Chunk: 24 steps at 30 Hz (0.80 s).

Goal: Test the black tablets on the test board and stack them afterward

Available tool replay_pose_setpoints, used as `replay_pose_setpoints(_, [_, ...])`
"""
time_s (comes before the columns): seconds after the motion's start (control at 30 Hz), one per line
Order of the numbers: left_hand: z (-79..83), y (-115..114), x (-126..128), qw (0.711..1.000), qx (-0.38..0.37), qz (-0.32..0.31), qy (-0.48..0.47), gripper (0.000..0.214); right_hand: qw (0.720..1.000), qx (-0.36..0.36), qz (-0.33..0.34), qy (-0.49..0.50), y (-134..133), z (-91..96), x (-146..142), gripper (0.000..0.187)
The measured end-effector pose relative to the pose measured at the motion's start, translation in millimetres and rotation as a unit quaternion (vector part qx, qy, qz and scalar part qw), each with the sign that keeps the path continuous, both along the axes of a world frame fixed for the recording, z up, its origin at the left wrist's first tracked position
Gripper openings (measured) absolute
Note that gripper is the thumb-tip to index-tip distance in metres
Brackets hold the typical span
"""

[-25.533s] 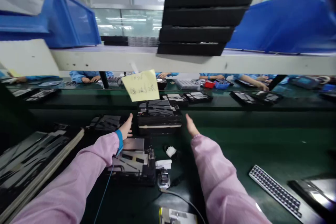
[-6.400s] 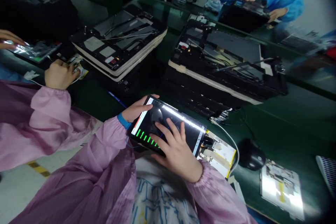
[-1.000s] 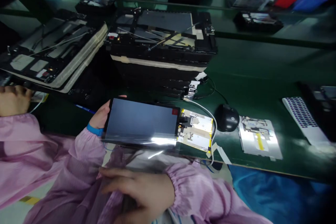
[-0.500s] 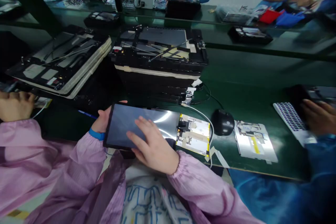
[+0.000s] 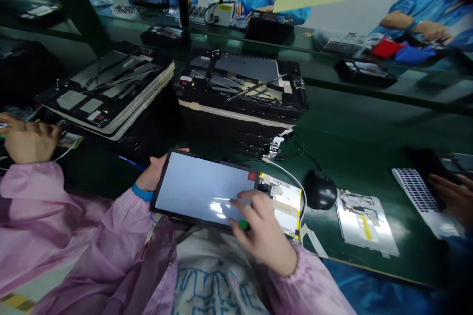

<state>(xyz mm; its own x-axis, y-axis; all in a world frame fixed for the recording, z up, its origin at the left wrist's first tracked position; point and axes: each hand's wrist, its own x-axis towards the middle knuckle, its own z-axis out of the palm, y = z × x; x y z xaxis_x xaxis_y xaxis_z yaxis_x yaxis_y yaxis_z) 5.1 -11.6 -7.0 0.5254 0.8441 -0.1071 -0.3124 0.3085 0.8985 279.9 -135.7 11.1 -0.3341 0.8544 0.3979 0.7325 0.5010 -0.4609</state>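
Note:
A tablet screen (image 5: 195, 184), lit white with a red patch and a green patch at its right end, is tilted over the front edge of the bench. My left hand (image 5: 153, 173), with a blue band at the wrist, grips its left end; most of those fingers are hidden behind it. Over the right end hovers or rests my right hand (image 5: 266, 231), fingers bent and spread, holding nothing; whether a fingertip touches the glass I cannot tell. Just past the screen lies a board with silvery battery packs and yellow tape edges (image 5: 290, 206), partly covered by my right hand.
Stacked device panels (image 5: 240, 83) stand behind, with another stack (image 5: 107, 88) at left. A white cable (image 5: 291, 177), a black mouse (image 5: 320, 190) and a metal-backed board (image 5: 365, 221) lie right. Co-workers' hands (image 5: 31, 140) work on both sides; a white keyboard (image 5: 417, 192) is far right.
The screen has gone from dark grey to bright white, with red and green patches showing. My right hand has moved from its middle to its right end. The camera view has shifted.

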Motion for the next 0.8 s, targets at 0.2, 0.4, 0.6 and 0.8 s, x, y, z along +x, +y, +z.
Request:
replay_pose_setpoints(0.2, [7.6,-0.5,7.0,1.0,-0.017,0.019,0.01,0.087,0.997,-0.061,-0.057,0.007,0.1,-16.8,41.5,0.09])
replay_pose_setpoints(0.4, [4.8,0.4,8.7,0.999,-0.027,0.03,0.032,0.089,0.998,-0.055,-0.036,0.018,-8.0,-20.3,41.0,0.096])
replay_pose_setpoints(0.6, [-1.7,-1.5,8.3,0.998,-0.033,0.037,0.027,0.088,0.996,0.021,-0.004,-0.09,-27.2,-21.7,-10.3,0.051])
replay_pose_setpoints(0.8, [-3.0,-3.7,9.1,0.999,-0.032,0.033,0.009,0.086,0.991,0.043,0.024,-0.127,-21.5,-23.7,-34.5,0.046])
